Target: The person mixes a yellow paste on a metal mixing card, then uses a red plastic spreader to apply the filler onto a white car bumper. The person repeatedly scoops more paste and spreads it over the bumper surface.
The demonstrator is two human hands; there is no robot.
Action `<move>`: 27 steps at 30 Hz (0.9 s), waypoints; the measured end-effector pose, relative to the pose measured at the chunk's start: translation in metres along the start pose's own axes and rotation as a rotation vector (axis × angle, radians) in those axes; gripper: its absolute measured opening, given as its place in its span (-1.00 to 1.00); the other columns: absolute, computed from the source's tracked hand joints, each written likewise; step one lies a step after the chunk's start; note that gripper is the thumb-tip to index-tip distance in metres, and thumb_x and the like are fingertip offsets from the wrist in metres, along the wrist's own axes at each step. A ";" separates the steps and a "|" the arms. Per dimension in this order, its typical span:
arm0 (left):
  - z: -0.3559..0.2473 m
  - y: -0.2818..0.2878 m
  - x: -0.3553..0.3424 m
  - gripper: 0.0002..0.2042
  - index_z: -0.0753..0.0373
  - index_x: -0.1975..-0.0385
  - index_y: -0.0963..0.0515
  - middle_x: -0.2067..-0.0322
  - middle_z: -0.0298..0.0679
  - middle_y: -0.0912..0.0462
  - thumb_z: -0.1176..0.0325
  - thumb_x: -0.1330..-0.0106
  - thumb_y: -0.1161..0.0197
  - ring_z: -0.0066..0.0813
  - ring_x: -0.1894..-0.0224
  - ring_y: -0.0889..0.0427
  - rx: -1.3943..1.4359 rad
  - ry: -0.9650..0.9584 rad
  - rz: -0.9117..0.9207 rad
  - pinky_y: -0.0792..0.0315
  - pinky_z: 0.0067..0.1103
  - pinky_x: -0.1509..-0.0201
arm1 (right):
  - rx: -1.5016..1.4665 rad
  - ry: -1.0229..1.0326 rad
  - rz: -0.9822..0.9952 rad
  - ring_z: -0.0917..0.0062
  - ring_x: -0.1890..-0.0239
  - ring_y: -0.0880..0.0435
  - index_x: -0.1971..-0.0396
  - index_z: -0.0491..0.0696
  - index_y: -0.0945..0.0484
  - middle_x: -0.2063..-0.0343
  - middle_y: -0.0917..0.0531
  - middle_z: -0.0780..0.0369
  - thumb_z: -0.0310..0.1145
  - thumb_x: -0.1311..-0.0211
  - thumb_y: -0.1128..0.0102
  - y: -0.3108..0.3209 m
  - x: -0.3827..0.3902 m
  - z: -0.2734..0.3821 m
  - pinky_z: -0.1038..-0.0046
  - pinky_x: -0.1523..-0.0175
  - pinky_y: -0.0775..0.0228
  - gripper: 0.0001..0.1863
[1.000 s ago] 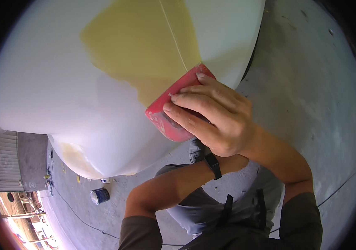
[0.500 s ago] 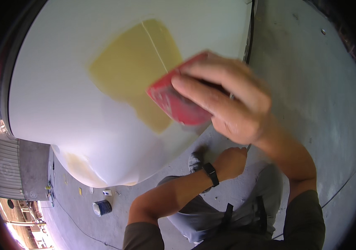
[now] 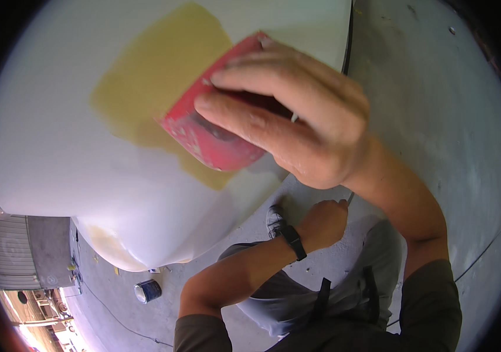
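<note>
A red scraper point(image 3: 230, 151) with smudges of filler lies against a smooth white curved panel point(image 3: 51, 111), over a mustard-yellow filler patch point(image 3: 145, 76). My right hand point(image 3: 297, 117) grips it, fingers bent across its back. Lower down, beside the panel's underside, my left hand point(image 3: 329, 223), below a black wristband, is closed round a thin grey tool point(image 3: 350, 198) that I cannot make out fully. A paler beige patch point(image 3: 107, 240) shows on the lower bulge of the panel.
Concrete floor point(image 3: 432, 117) surrounds the panel, with a dark blue can point(image 3: 148, 291), a few small items and cables on it. A corrugated metal shutter point(image 3: 7, 249) is at the left. My shoe point(image 3: 275, 220) is under the panel's edge.
My right hand has moved the red scraper up and to the left across the yellow patch. My left hand, earlier hidden behind the right, now shows below it.
</note>
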State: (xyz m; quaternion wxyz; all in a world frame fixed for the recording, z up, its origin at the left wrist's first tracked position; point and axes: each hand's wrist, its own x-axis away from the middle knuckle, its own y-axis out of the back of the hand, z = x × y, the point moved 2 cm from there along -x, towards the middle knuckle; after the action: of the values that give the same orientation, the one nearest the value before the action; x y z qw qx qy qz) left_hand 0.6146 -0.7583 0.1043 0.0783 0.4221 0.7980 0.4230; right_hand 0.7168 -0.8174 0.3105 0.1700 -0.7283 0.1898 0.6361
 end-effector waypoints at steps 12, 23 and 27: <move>0.011 -0.012 0.002 -0.83 0.38 0.15 -0.65 0.18 0.07 -0.72 0.54 -0.39 -0.14 0.03 0.05 -0.70 0.010 -0.079 -0.154 -0.52 -0.16 -0.03 | -0.089 -0.237 0.333 0.40 0.14 -0.78 0.15 0.03 -0.82 0.17 -0.75 0.25 -0.40 -0.05 -0.43 0.038 0.071 0.042 0.21 -0.09 -0.74 -0.70; -0.014 0.024 -0.017 -0.72 0.47 -0.07 -0.55 0.36 -0.01 -0.70 0.38 -0.56 -0.13 -0.19 0.39 -0.71 -0.041 -0.065 -0.457 -0.56 -0.31 0.34 | -0.396 -1.434 -0.121 0.66 0.05 -0.71 -0.08 -0.17 -0.71 0.09 -0.81 0.33 -0.50 -0.51 -0.28 0.212 0.078 0.057 0.49 -0.14 -0.53 -0.77; -0.046 0.033 -0.008 -0.68 0.33 -0.25 -0.46 0.34 -0.33 -0.66 0.24 -0.72 -0.03 -0.67 0.46 -0.57 1.064 -0.038 -0.343 -0.42 -0.67 0.41 | -0.198 -1.222 -0.079 0.54 0.02 -0.72 -0.15 -0.20 -0.68 0.02 -0.79 0.19 -0.55 -0.46 -0.27 0.252 0.064 0.092 0.46 -0.16 -0.52 -0.69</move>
State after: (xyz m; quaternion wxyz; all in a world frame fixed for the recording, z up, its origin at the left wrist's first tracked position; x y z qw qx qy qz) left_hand 0.6178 -0.7829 0.1552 -0.0634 0.2749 0.9572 -0.0644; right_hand 0.5209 -0.9950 0.2333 0.2029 -0.2514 -0.0290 0.9459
